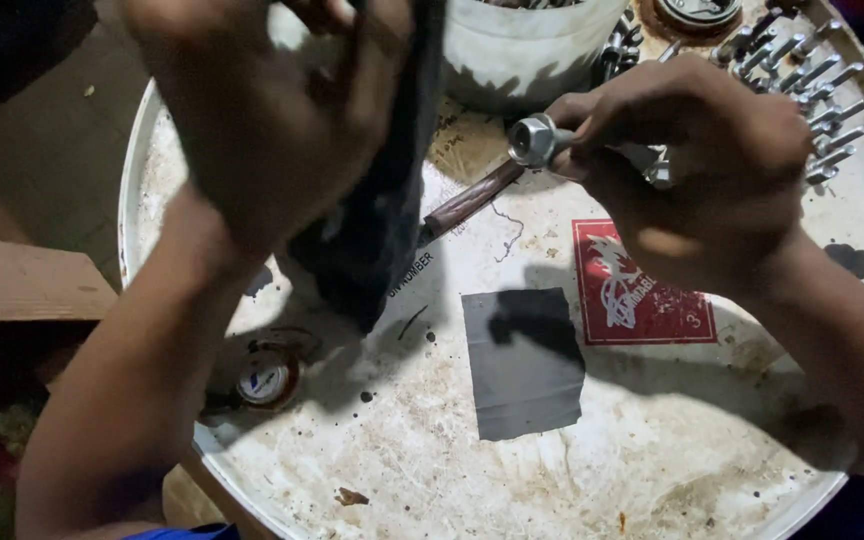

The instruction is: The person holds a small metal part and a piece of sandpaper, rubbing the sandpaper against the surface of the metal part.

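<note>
My right hand (697, 165) grips a shiny metal socket tool (535, 139), its round open end pointing left, over the top of a white drum lid (652, 470). My left hand (262, 110) is raised near the camera and clutches a dark cloth (377, 215) that hangs down toward the lid. The two hands are apart, with the cloth's edge a short way left of the socket.
A white bucket (522, 50) stands at the back of the lid. Rows of metal sockets (802, 75) lie at the back right. A brown rusty rod (472, 198), a grey tape patch (522, 360), a red label (637, 285) and a round cap (267, 378) sit on the lid.
</note>
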